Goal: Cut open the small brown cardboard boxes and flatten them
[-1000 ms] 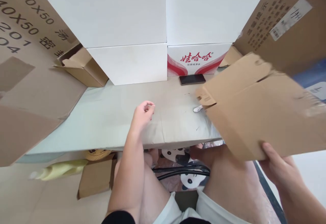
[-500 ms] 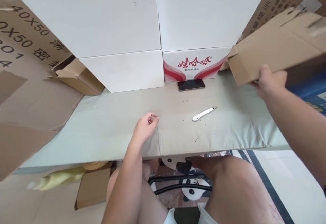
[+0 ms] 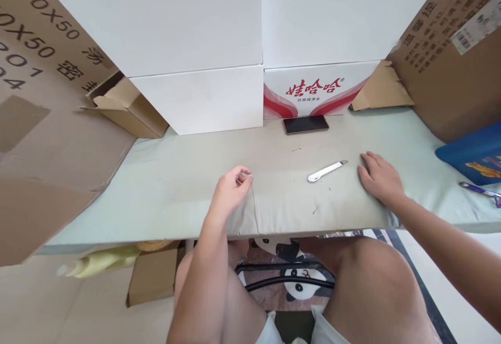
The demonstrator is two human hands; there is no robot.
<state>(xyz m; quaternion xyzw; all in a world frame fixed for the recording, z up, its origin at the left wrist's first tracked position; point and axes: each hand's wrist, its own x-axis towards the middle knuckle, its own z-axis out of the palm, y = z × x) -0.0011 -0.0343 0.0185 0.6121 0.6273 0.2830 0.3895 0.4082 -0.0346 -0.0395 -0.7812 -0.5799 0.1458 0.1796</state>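
My left hand [image 3: 234, 190] rests on the cloth-covered table [image 3: 188, 177] near its front edge. Its fingers curl in toward the thumb, and nothing shows in them. To the right, my right hand [image 3: 380, 178] lies palm down on the cloth, fingers stretched out and holding nothing. A white utility knife [image 3: 327, 172] with a short blade tip lies just left of the right fingertips, apart from them. Behind the knife, a dark phone [image 3: 306, 124] lies flat against a white box with red printing [image 3: 313, 92].
White boxes [image 3: 195, 101] are stacked at the back. Large cardboard [image 3: 58, 125] stands at left beside a small open carton [image 3: 133, 109]; more cardboard [image 3: 442, 83] stands at right. A brown carton [image 3: 379, 89], a blue container [image 3: 473, 153] and a purple-white pen [image 3: 479, 189] are at right.
The cardboard box that my right hand held at the right is out of the hand and no longer in view. That hand has come down onto the cloth; my left hand has barely moved.
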